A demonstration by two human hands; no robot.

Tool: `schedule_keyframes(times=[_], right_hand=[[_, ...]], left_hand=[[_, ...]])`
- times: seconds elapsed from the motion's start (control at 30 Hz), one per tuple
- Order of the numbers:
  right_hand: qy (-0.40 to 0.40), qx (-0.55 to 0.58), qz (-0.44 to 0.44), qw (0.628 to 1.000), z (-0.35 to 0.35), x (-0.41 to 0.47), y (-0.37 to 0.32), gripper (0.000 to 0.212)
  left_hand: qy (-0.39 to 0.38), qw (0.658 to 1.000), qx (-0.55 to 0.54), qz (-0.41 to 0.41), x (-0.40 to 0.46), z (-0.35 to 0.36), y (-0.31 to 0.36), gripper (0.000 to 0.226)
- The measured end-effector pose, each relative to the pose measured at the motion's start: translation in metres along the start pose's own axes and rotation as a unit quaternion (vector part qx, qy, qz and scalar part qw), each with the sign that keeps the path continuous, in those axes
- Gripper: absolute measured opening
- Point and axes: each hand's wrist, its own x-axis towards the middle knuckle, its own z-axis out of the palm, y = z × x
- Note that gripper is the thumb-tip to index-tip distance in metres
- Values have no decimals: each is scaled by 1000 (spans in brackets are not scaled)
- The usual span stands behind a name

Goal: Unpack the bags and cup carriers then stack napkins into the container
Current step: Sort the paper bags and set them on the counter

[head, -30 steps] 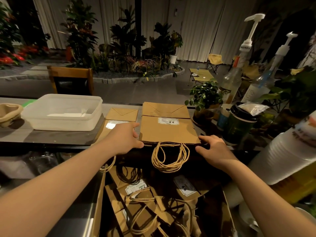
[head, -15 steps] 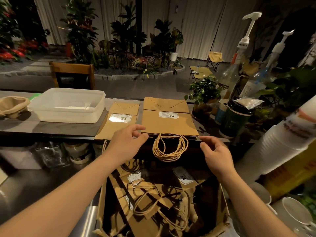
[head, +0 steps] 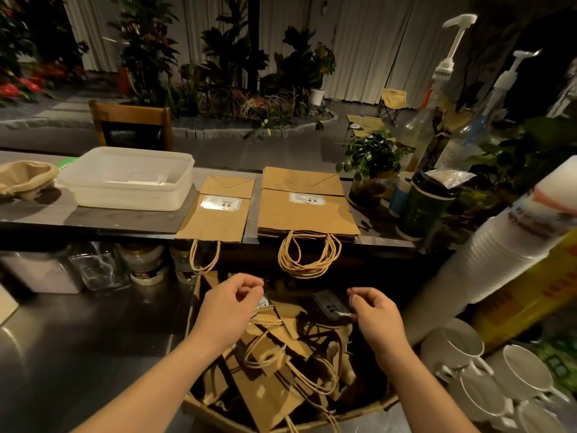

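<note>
Two stacks of flat brown paper bags lie on the raised counter: a narrow stack [head: 218,214] and a wider stack [head: 307,210], their twine handles hanging over the front edge. Below them an open cardboard box [head: 199,404] holds several more bags [head: 281,364] in a loose heap. My left hand [head: 229,307] and my right hand [head: 376,317] hover over the box with fingers loosely curled, holding nothing. A translucent plastic container [head: 125,179] with a few white napkins inside sits at the counter's left.
A beige cloth bag [head: 25,179] lies at the far left. Potted plant [head: 371,164], dark lidded cup [head: 424,207] and syrup pump bottles [head: 437,98] stand right. A tall stack of white cups [head: 505,245] leans at right above white mugs [head: 487,376]. Jars [head: 143,264] sit under the counter.
Both hands have let go of the wider bag stack's front edge and dropped back toward me, down over the box. The view has tilted lower.
</note>
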Motion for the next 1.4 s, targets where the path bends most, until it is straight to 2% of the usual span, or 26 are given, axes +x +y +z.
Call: schedule_keyframes(times=[0.07, 0.17, 0.27, 0.5, 0.57, 0.63, 0.8, 0.9, 1.07, 1.27, 1.4], right_hand=[[-4, -25, 45, 999, 2, -1, 8, 12], [-13, -56, 108, 993, 4, -5, 19, 21], [-25, -27, 165, 986, 8, -8, 24, 33], [-25, 122, 262, 957, 22, 0, 33, 28], [-14, 141, 270, 952, 21, -2, 34, 22], [-1, 162, 267, 950, 20, -4, 32, 25], [-16, 222, 246, 943, 17, -11, 28, 29], [-37, 232, 231, 944, 14, -11, 27, 30], [-21, 203, 220, 954, 14, -12, 27, 25], [-22, 161, 233, 959, 24, -25, 31, 26], [-21, 168, 252, 953, 26, -27, 28, 21]], left_hand=[[-2, 999, 27, -29, -3, 1, -10, 8], [11, 997, 45, -63, -5, 0, -25, 7], [14, 993, 84, -79, -7, 0, -35, 12], [11, 991, 64, -118, -11, 4, -41, 27], [36, 990, 41, -132, -11, 5, -41, 39], [68, 986, 3, -155, -12, 5, -41, 53], [80, 977, -49, -191, -15, 4, -41, 77], [60, 970, -64, -227, -14, 7, -41, 78], [45, 957, -110, -265, -12, 10, -33, 70], [32, 911, -246, -329, -6, 16, -36, 81], [30, 899, -264, -348, -5, 22, -27, 92]])
